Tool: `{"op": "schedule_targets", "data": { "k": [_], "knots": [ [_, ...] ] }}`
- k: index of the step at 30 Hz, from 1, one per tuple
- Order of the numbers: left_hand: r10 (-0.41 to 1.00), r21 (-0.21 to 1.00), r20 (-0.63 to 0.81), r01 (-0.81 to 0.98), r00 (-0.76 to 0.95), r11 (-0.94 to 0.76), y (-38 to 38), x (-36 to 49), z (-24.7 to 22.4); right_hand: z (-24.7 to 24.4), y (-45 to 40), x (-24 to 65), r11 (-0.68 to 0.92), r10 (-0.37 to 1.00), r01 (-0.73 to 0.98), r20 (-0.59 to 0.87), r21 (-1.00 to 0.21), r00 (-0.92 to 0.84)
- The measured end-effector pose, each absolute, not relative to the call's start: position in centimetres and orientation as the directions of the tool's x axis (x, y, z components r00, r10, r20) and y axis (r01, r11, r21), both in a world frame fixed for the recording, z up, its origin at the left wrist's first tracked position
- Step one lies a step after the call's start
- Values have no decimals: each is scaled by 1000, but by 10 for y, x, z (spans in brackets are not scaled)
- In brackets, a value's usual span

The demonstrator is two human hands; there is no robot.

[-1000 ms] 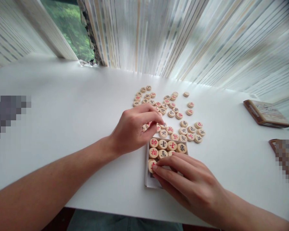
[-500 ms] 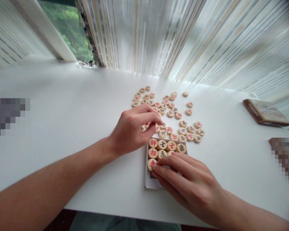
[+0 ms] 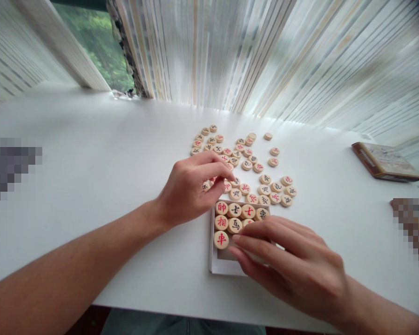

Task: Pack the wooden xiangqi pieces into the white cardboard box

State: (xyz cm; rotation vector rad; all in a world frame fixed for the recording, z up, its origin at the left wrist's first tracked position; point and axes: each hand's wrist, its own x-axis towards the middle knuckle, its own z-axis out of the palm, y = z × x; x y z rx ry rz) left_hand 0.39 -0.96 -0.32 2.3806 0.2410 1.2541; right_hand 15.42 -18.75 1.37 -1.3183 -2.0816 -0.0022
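Note:
A shallow white box (image 3: 213,263) stands near the table's front edge, with round wooden Chinese chess pieces in rows inside. The red-marked chariot piece (image 3: 221,240) lies at the left of its third row. Just right of that piece, my right hand (image 3: 293,265) is over the box, thumb and index fingertip slightly apart with nothing seen between them. It covers the box's right part. My left hand (image 3: 197,186) hovers beyond the box's upper left corner, fingers curved, thumb and index tip apart. Beneath and beyond it lie loose chess pieces (image 3: 235,193), some hidden by the hand.
More scattered pieces (image 3: 273,162) spread over the white table (image 3: 125,153) beyond the box. A flat brown-edged box (image 3: 387,161) lies at the right, with another partly blurred object (image 3: 410,223) nearer. Striped curtains (image 3: 209,56) hang along the far edge.
My right hand has let go of the red chariot piece and drawn back to the right, so the piece's face now shows whole. My left hand has hardly moved.

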Motion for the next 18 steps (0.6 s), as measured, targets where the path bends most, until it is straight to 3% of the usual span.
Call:
{"op": "schedule_targets", "data": {
  "k": [5, 10, 18],
  "knots": [
    [361, 462, 737, -36, 571, -886, -9, 4, -3, 15, -173, 188, 342, 785, 887, 614, -311, -87],
    [367, 468, 733, -32, 573, -883, -8, 4, -2, 9, -162, 214, 194, 770, 903, 630, -383, 102],
    [374, 466, 717, -4, 589, -885, -8, 3, 1, 3, -153, 229, 175, 677, 887, 706, -428, 208]
  ]
}}
